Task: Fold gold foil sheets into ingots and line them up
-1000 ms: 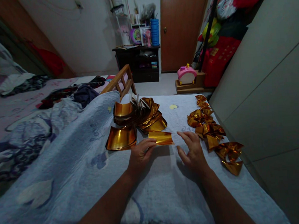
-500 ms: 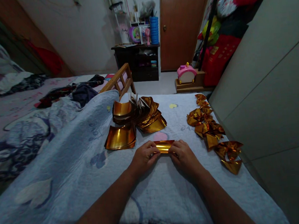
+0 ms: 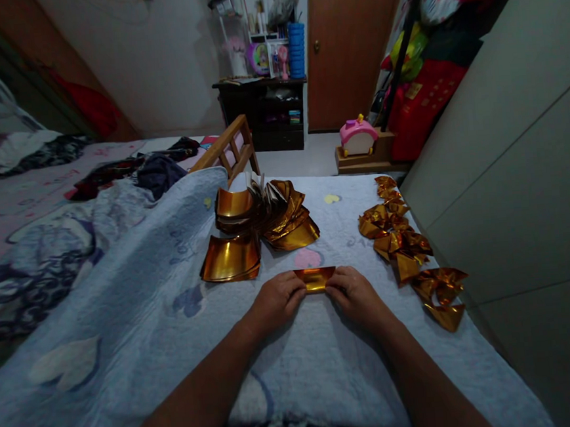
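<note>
Between my hands is a small sheet of shiny gold foil paper (image 3: pixel 316 279), curled along its length. My left hand (image 3: pixel 278 299) pinches its left end between thumb and fingers. The right end is pinched in the same way by my right hand (image 3: pixel 354 293). Beyond them, to the left, lie fanned stacks of gold foil paper (image 3: pixel 232 257), some sheets showing white edges. Along the right side of the bed sits a row of folded gold foil pieces (image 3: pixel 398 241), with the nearest folded piece (image 3: pixel 439 293) close to the edge.
A pale blue bedsheet (image 3: pixel 177 353) with heart prints lies under everything. A wooden bed rail (image 3: pixel 225 149) stands behind the stacks. On the right rises a pale cabinet wall (image 3: pixel 523 175). Past the bed's far edge are a pink toy (image 3: pixel 358 135) and a dark shelf (image 3: pixel 265 116).
The foil between my hands has opened a little, showing a broader curved face. Both hands keep their pinch and have barely shifted. The whole view has tilted slightly.
</note>
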Available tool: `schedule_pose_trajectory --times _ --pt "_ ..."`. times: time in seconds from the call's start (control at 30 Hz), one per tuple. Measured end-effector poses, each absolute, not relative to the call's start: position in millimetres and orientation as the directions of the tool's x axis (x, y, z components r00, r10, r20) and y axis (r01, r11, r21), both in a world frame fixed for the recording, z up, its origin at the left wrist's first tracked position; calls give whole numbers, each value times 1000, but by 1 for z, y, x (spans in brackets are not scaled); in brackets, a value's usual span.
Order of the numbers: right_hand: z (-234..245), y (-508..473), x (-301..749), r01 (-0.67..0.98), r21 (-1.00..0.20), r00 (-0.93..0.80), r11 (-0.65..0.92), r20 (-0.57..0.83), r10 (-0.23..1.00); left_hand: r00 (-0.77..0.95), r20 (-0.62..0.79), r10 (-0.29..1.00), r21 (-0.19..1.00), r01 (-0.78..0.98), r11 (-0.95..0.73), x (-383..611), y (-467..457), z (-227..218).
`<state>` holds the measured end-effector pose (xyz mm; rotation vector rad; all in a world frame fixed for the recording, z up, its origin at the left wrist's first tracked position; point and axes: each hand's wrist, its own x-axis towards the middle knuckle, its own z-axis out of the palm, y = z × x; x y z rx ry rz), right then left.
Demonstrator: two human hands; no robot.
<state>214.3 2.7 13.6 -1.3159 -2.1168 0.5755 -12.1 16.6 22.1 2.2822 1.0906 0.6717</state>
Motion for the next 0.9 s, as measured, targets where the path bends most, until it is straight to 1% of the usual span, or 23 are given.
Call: schedule_pose_trajectory --times 0.1,0.23,0.4,0.67,0.9 --pt "14 3 215 702 -601 -322 382 211 923 540 179 823 618 589 -521 -12 17 20" --pt "16 5 214 769 -560 -288 308 126 949 520 144 842 585 642 -496 -11 17 22" --pt "21 6 209 836 -501 -244 223 24 969 484 96 870 588 677 -442 -8 15 29" --pt "24 6 206 897 -409 -192 169 -15 981 457 49 888 534 739 -410 -5 16 29" --pt "25 7 204 908 -387 -184 163 -17 983 375 -3 927 505 800 -322 -2 15 31"
